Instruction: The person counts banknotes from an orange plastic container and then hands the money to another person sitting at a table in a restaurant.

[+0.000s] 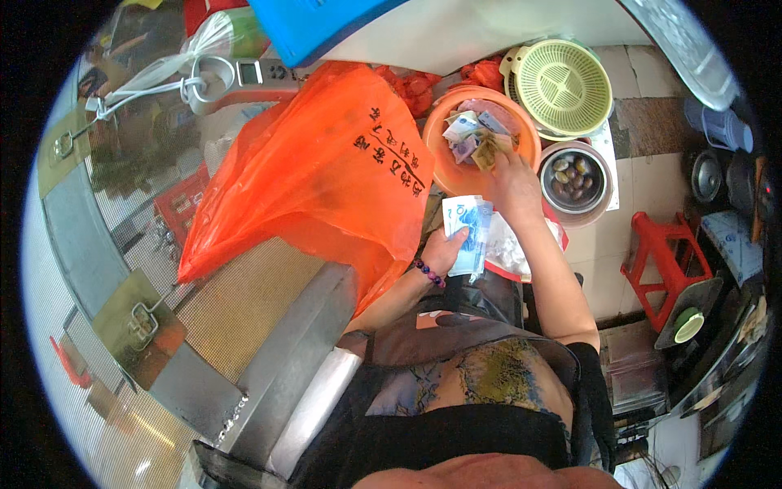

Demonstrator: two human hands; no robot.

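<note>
My left hand [445, 250] holds a small bundle of blue banknotes [469, 235], with the thumb pressed on top. A beaded bracelet [429, 273] circles that wrist. My right hand [518, 189] reaches over the near rim of an orange plastic basin [449, 174], and its fingertips pinch a yellowish-brown banknote [487, 153]. More crumpled notes, blue, purple and pink, lie loose in the basin. Left of the hands, a large orange-red plastic bag [330, 165] with printed writing hangs partly open above the counter and covers part of my left forearm.
Beside the basin are a yellow-green colander [563, 88] and a metal bowl [602, 177] holding several brown, egg-shaped things. White crumpled material [509, 244] lies in a red-rimmed container below. A red stool [666, 269] stands right. A mesh screen [263, 305] and metal ledge [293, 367] edge the left.
</note>
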